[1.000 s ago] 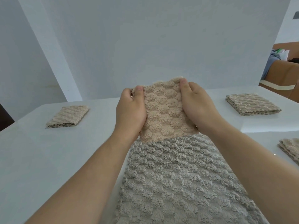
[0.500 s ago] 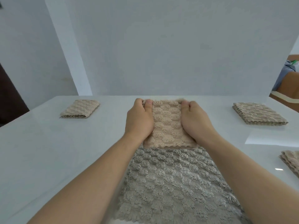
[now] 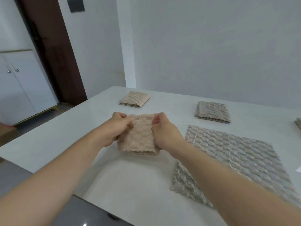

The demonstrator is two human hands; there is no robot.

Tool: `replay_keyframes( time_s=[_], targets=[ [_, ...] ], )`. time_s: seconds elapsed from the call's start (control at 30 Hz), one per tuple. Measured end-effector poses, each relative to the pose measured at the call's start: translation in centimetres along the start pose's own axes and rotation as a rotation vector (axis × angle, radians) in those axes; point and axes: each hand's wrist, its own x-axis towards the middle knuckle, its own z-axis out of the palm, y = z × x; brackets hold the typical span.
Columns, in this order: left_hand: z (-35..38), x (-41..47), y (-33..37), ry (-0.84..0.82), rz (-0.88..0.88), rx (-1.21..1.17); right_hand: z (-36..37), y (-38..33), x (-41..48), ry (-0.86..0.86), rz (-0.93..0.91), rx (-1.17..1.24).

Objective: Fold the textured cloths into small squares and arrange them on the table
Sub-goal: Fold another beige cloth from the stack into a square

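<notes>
A folded beige textured cloth (image 3: 141, 136) is held just above the white table (image 3: 130, 181), left of centre. My left hand (image 3: 117, 128) grips its left edge and my right hand (image 3: 164, 130) grips its right edge. A large grey textured cloth (image 3: 234, 157) lies spread flat on the table to the right, partly under my right forearm. Two folded squares rest farther back: a beige folded cloth (image 3: 134, 100) and a grey folded cloth (image 3: 212, 112). The corner of another folded cloth (image 3: 298, 123) shows at the right edge.
The table's left edge runs diagonally from the far corner toward me, with grey floor below. A dark brown door frame (image 3: 53, 51) and white cabinets (image 3: 19, 88) stand at the left. A plain white wall lies behind the table.
The folded beige cloth has moved off the grey cloth to the left, still gripped by both hands. My view has swung left, so the grey cloth now lies to the right.
</notes>
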Motion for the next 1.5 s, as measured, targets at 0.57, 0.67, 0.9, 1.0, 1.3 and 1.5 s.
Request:
replay_keyframes(
  time_s=[0.57, 0.67, 0.9, 1.0, 1.3, 1.5],
  targets=[
    [-15.1, 9.3, -9.0, 0.152, 0.438, 0.638, 15.4, -6.3, 6.9, -0.208, 0.018, 0.101],
    [-15.5, 10.5, -9.8, 0.144, 0.455, 0.671, 15.9, -6.2, 7.5, -0.212, 0.033, 0.091],
    [-15.1, 11.5, -11.2, 0.169, 0.632, 0.793, 16.7, -6.6, 8.0, -0.169, -0.032, -0.243],
    [-15.5, 11.6, -11.6, 0.193, 0.650, 0.892, 17.1, -6.8, 8.2, -0.176, -0.041, -0.394],
    [-15.5, 11.9, -8.8, 0.136, 0.527, 0.852, 17.1, -6.0, 7.9, -0.081, -0.162, -0.671],
    [-15.1, 12.4, -11.6, 0.043, 0.407, 0.770, 17.4, -4.2, 9.3, -0.320, -0.201, -0.764]
  ],
)
